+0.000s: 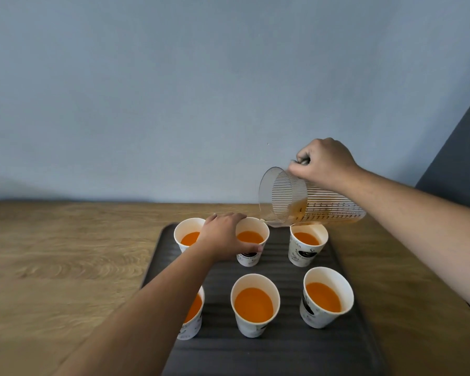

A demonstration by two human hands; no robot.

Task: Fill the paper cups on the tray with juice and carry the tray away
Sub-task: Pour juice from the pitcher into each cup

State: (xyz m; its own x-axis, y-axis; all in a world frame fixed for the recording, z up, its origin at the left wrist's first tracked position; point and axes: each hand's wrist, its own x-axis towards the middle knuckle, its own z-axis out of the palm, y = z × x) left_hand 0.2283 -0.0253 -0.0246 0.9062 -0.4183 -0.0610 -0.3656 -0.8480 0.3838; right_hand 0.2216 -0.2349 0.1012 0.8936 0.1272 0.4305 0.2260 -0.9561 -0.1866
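Note:
Several white paper cups holding orange juice stand in two rows on a dark ribbed tray (282,346). My left hand (223,237) grips the back middle cup (251,241) from its left side, thumb on the front wall. My right hand (323,164) holds the handle of a clear measuring jug (304,202), tipped almost flat with its spout over that cup's right rim. Only a little juice is left in the jug. The back right cup (307,245) stands under the jug's body. My left forearm partly hides the front left cup (193,318).
The tray lies on a wooden table (65,256) that meets a pale blue wall. A dark panel (461,147) stands at the far right. Bare wood stretches left of the tray and along a narrow strip to its right.

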